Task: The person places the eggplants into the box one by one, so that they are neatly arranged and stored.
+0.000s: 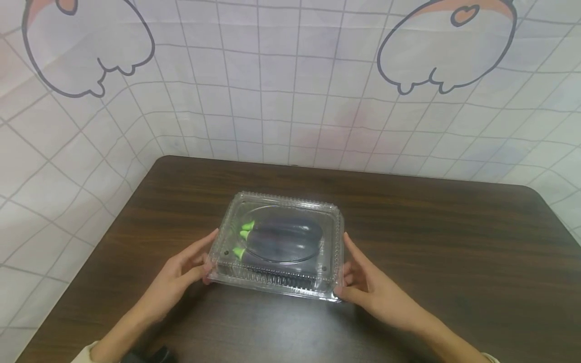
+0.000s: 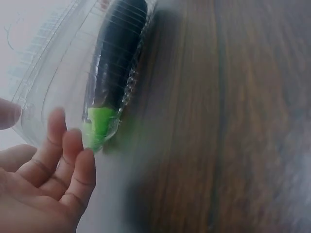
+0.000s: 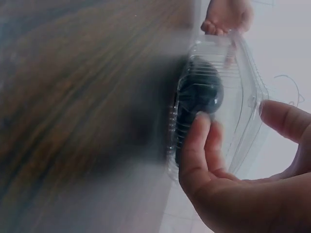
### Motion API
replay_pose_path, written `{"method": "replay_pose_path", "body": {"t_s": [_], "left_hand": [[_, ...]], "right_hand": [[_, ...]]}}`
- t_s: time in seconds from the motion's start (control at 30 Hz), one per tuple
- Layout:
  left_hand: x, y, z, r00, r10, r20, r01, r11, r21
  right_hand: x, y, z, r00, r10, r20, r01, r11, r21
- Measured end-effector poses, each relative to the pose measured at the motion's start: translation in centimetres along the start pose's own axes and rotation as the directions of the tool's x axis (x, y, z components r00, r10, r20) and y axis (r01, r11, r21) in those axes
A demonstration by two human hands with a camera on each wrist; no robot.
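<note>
A clear plastic clamshell box [image 1: 294, 202] is held level between the two hands. Inside it lie dark purple eggplants [image 1: 283, 245] with bright green stem ends toward the left side. My left hand [image 1: 179, 275] grips the box's left edge near the front corner, thumb on the rim. On the opposite side, my right hand [image 1: 372, 287] pinches the front right corner. From the left wrist view, one eggplant [image 2: 119, 53] shows through the ribbed wall. The right wrist view shows the box raised off the table, fingers beneath and thumb on its rim.
The box is above a dark brown wooden table [image 1: 436, 242]. Behind and beside the table hangs a white grid-patterned cloth [image 1: 281, 101] with cartoon outlines. Something black [image 1: 159, 355] shows at the bottom edge near the left forearm; its kind is unclear.
</note>
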State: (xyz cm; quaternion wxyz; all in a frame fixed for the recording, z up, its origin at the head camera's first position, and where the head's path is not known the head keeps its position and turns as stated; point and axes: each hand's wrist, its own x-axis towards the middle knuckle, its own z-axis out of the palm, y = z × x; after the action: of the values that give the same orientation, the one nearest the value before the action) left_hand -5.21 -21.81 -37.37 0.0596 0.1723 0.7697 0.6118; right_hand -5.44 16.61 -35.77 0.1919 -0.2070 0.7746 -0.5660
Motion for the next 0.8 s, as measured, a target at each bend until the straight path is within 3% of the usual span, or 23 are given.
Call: {"method": "replay_pose_path", "body": {"t_s": [0.1,0.27,0.57,0.8], "left_hand": [[0.02,-0.09,0.05,0.999,0.033,0.033,-0.029,0.993,-0.117],[-0.11,-0.1,0.12,0.999,-0.002,0.045,0.011,0.975,-0.22],[-0.17,-0.06,0.2,0.998,-0.028,0.05,0.041,0.959,-0.279],[-0.47,-0.13,0.08,0.995,-0.021,0.099,0.052,0.944,-0.325]], "right_hand": [[0.02,-0.01,0.04,1.0,-0.001,0.023,0.0,1.0,0.024],[0.08,-0.08,0.25,0.999,-0.02,0.041,0.015,0.995,0.103],[0.22,-0.36,0.75,0.999,0.024,0.041,-0.032,0.976,0.214],[0.1,-0.17,0.92,0.997,0.065,0.031,-0.07,0.965,0.253]]}}
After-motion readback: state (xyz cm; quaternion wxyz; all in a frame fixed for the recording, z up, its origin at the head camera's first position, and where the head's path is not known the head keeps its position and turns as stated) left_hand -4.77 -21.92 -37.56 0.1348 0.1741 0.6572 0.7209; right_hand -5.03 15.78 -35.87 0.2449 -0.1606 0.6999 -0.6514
